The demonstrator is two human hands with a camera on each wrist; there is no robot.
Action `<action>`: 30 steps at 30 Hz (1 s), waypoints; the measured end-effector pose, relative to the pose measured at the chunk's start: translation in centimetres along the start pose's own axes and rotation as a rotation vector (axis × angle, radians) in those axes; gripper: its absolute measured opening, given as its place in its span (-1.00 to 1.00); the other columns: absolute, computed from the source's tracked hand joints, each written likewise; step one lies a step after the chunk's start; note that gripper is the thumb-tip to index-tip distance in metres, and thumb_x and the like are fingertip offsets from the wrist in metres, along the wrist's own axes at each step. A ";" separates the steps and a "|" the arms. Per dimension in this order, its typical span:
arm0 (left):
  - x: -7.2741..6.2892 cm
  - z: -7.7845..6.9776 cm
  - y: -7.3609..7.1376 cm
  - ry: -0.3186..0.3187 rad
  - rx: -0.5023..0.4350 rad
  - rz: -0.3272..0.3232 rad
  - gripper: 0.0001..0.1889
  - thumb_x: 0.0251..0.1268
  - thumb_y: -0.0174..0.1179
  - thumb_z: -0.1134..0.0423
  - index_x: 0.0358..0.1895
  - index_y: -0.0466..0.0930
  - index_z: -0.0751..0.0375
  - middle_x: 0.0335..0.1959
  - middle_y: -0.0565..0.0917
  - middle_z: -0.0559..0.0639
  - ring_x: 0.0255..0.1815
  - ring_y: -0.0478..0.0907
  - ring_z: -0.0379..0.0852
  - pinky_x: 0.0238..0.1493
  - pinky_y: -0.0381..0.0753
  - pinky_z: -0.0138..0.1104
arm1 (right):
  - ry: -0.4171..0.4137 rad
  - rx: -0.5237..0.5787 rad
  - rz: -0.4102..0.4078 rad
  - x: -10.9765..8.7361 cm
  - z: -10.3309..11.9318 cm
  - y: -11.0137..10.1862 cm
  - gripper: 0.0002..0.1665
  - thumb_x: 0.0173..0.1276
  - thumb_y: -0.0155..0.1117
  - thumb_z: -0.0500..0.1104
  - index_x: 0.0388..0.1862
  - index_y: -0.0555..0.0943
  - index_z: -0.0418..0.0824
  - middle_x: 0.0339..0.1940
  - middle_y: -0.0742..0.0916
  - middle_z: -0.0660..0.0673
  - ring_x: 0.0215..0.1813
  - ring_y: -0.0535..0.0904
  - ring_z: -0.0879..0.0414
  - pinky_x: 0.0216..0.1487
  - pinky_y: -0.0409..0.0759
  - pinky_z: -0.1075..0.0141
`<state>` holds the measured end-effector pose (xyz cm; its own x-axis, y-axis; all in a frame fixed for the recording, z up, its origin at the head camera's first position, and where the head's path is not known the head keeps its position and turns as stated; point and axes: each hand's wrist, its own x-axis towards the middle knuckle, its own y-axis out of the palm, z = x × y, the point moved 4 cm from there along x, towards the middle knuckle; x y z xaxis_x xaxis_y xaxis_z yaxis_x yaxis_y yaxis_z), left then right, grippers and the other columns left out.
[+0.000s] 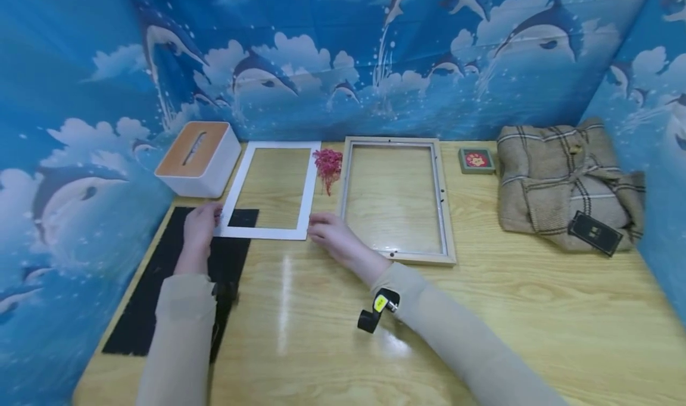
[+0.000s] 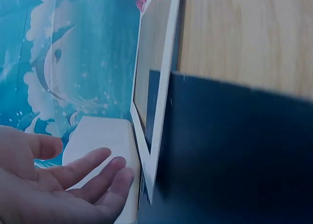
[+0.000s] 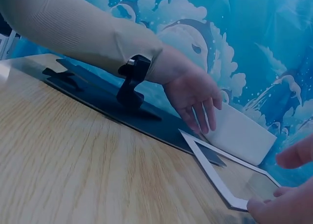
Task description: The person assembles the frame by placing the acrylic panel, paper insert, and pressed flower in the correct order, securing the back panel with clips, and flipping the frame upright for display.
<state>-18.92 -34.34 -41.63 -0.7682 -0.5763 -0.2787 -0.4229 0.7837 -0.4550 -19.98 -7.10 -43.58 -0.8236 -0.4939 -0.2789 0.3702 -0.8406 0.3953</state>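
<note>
A white picture mat (image 1: 262, 234) with a rectangular opening lies at the back left of the table, its front left corner overlapping a black backing board (image 1: 184, 263). Beside that corner is my left hand (image 1: 199, 230). In the left wrist view its fingers (image 2: 105, 177) are spread loosely and hold nothing. My right hand (image 1: 340, 239) is at the mat's front right corner. Seen from the right wrist, a fingertip (image 3: 257, 204) lies right at the mat's corner (image 3: 238, 203), while the thumb (image 3: 296, 153) stands apart from it.
A wooden picture frame (image 1: 449, 215) lies right of the mat, with pink dried flowers (image 1: 328, 163) between them. Behind my left hand stands a white tissue box (image 1: 206, 183) with a wooden lid. Farther right are a small green box (image 1: 476, 161), a folded plaid cloth (image 1: 541, 186) and a black tag (image 1: 595, 233).
</note>
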 end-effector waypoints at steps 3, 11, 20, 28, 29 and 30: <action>0.2 0.2 -0.3 -0.007 0.020 -0.002 -0.57 0.40 -0.13 0.14 0.13 0.47 0.40 -0.10 0.48 0.08 -0.21 0.41 -0.15 -0.16 0.38 -0.36 | 0.019 0.019 -0.042 0.3 -0.3 0.1 -0.28 0.27 -0.01 -0.48 0.38 0.03 -0.61 0.37 0.23 -0.49 0.38 0.19 -0.25 0.38 0.22 0.12; 0.8 0.8 -0.6 -0.041 0.057 -0.008 -0.50 0.41 -0.20 0.11 0.19 0.44 0.42 -0.03 0.48 0.12 -0.19 0.41 -0.13 -0.16 0.39 -0.36 | 0.068 0.102 -0.071 0.8 -0.8 0.2 -0.19 0.24 -0.01 -0.50 0.40 -0.10 -0.61 0.41 0.10 -0.53 0.43 0.10 -0.26 0.41 0.16 0.14; 5.6 4.8 -0.8 -0.005 0.113 0.017 -0.45 0.45 -0.26 -0.08 0.10 0.47 0.34 -0.17 0.48 -0.02 -0.31 0.39 -0.26 -0.36 0.38 -0.48 | 0.090 0.124 -0.058 1.1 -1.0 0.5 -0.22 0.23 -0.03 -0.51 0.39 -0.07 -0.63 0.39 0.15 -0.51 0.42 0.11 -0.25 0.41 0.16 0.14; 4.5 4.0 -1.2 -0.027 0.207 0.047 -0.46 0.45 -0.14 -0.01 0.22 0.40 0.39 0.06 0.49 0.23 -0.01 0.45 0.00 -0.03 0.49 -0.25 | 0.058 0.102 -0.032 1.1 -0.9 0.5 -0.32 0.28 -0.06 -0.52 0.36 0.01 -0.66 0.34 0.24 -0.52 0.37 0.21 -0.25 0.38 0.23 0.14; 3.7 3.4 -1.3 -0.032 0.217 0.055 -0.46 0.43 -0.08 0.04 0.26 0.36 0.41 0.14 0.46 0.29 0.07 0.43 0.08 0.06 0.47 -0.18 | 0.056 0.096 -0.027 1.1 -0.9 0.5 -0.33 0.30 -0.06 -0.52 0.36 0.02 -0.65 0.34 0.25 -0.52 0.37 0.23 -0.25 0.37 0.25 0.15; 2.9 2.8 -1.4 -0.042 0.230 0.061 -0.46 0.42 -0.04 0.08 0.30 0.32 0.41 0.21 0.41 0.32 0.16 0.38 0.14 0.14 0.44 -0.11 | 0.055 0.090 -0.024 1.1 -0.8 0.5 -0.35 0.32 -0.05 -0.52 0.36 0.04 -0.64 0.34 0.27 -0.52 0.36 0.25 -0.25 0.36 0.27 0.15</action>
<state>-19.17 -37.77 -44.17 -0.7665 -0.5425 -0.3439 -0.2524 0.7467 -0.6154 -20.34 -8.24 -44.42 -0.8060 -0.4870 -0.3363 0.3083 -0.8305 0.4639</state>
